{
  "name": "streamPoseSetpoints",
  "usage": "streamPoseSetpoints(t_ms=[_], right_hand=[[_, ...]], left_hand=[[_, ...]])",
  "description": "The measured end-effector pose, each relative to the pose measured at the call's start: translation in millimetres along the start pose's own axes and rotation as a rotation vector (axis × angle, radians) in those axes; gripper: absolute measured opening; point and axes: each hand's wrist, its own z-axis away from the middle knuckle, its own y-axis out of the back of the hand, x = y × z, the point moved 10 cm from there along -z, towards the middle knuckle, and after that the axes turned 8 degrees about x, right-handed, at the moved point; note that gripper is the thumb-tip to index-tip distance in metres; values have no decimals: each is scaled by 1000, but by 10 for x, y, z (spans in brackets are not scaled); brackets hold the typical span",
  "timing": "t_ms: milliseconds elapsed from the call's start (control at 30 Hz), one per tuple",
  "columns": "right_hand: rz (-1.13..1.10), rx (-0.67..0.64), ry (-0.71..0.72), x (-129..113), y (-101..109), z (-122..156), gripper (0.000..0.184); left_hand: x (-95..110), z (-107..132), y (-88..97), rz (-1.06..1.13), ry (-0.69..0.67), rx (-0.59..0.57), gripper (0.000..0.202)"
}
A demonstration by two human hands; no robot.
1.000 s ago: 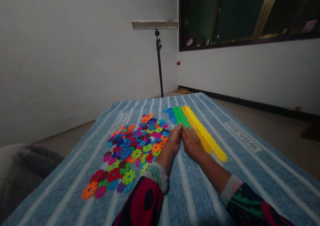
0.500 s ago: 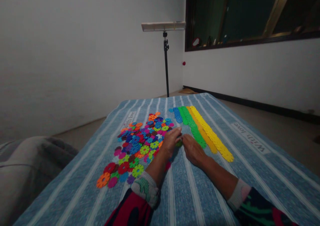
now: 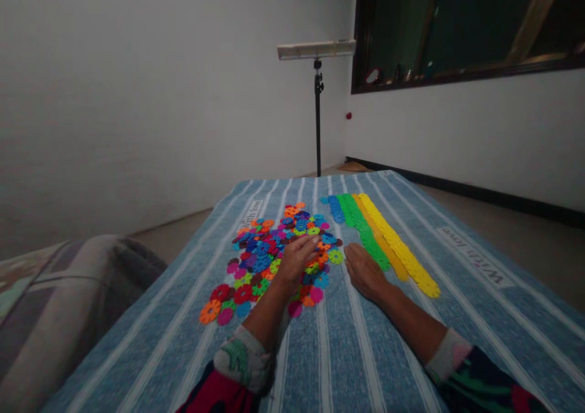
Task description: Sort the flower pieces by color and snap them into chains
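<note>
My left hand (image 3: 296,259) is over the pile of colourful flower-shaped plastic discs (image 3: 261,261), fingers stretched forward and apart from my right hand. My right hand (image 3: 363,268) rests just right of a lime-green disc (image 3: 336,256). Its fingers are curled together, and whatever may be between them is hidden. Beyond my right hand lie overlapping rows of discs sorted by colour: a short blue row (image 3: 336,209), a green row (image 3: 365,227), an orange row (image 3: 386,248) and a yellow row (image 3: 402,251).
A blue-and-white striped cloth (image 3: 388,364) covers the table. Grey fabric (image 3: 100,291) bulges at the left. Behind the table a lamp on a black stand (image 3: 317,120) stands near the wall, and a dark window (image 3: 470,29) is at the upper right.
My hands, close together before, have separated. My left hand has moved left onto the pile, and the lime-green disc now shows uncovered. The camera view has turned slightly left.
</note>
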Motion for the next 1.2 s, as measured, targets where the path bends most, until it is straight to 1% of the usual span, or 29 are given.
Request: streamPoseSetpoints(t_ms=[100, 167, 233, 300, 367, 400, 467, 533, 567, 633, 733, 767, 833, 933, 1000, 1100, 1200], right_hand=[[-29, 27, 44, -44, 36, 13, 20], [-37, 44, 62, -53, 47, 37, 21], [-39, 58, 73, -50, 44, 69, 22], [-43, 66, 84, -43, 30, 100, 23], [-45, 79, 93, -34, 23, 125, 24], [-43, 85, 98, -31, 21, 135, 24], [-39, 92, 109, -27, 18, 151, 24], [-39, 88, 122, -25, 7, 163, 24], [-41, 87, 128, -22, 3, 168, 24], [-40, 94, 137, -7, 1, 175, 25], [-42, 84, 150, 21, -24, 180, 25], [-44, 76, 151, 31, -37, 180, 25], [-43, 65, 149, 48, -53, 183, 24], [-32, 93, 150, 54, -31, 191, 25], [-35, 108, 161, 47, -18, 200, 25], [-37, 104, 163, 46, -20, 203, 26], [-36, 87, 159, 44, -27, 197, 26]], left_hand=[[124, 0, 208, -71, -62, 27, 55], [242, -8, 410, -163, -127, 66, 53], [361, -24, 697, -247, -184, 159, 50], [438, -34, 1041, -291, -206, 283, 48], [471, -35, 1357, -319, -205, 375, 45], [472, -34, 1486, -337, -200, 397, 43], [455, -34, 1672, -381, -187, 394, 36], [414, -33, 1763, -427, -170, 338, 29], [378, -31, 1772, -451, -152, 291, 27], [276, -21, 1711, -514, -100, 155, 22], [104, 39, 1489, -662, -35, -94, 17], [71, 63, 1409, -729, -40, -160, 15], [52, 100, 1266, -877, -99, -245, 14], [54, 136, 1087, -1095, -218, -332, 13], [36, 147, 1020, -1207, -275, -378, 12], [8, 116, 1031, -1304, -323, -371, 11], [-37, 67, 1084, -1325, -337, -344, 9]])
